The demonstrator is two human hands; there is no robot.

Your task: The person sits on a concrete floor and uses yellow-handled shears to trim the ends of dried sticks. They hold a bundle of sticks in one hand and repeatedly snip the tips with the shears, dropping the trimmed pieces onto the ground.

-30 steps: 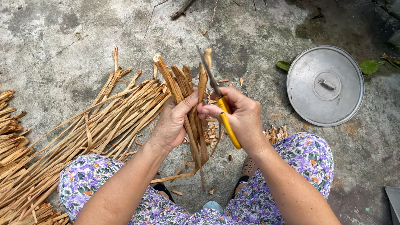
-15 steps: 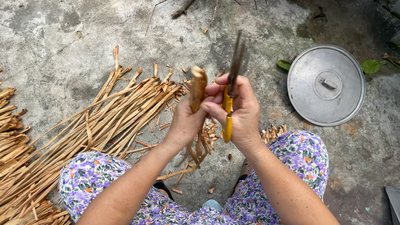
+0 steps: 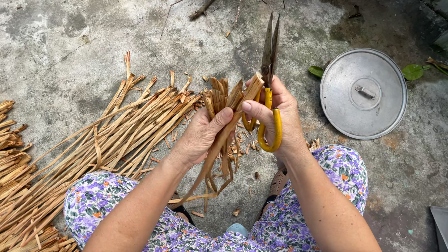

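The left hand (image 3: 202, 135) is clenched around a small bundle of dried brown strips (image 3: 223, 121), held upright just left of the scissors (image 3: 268, 76). The right hand (image 3: 278, 114) grips the scissors' yellow handles, blades nearly together and pointing away. Loose strips (image 3: 111, 133) lie on the concrete floor (image 3: 56, 27) left of the scissors; a round metal lid (image 3: 364, 93) lies to their right.

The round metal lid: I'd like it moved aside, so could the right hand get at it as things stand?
Probably not at once: the right hand is full with yellow-handled scissors. Bare concrete leaves the way to the lid free.
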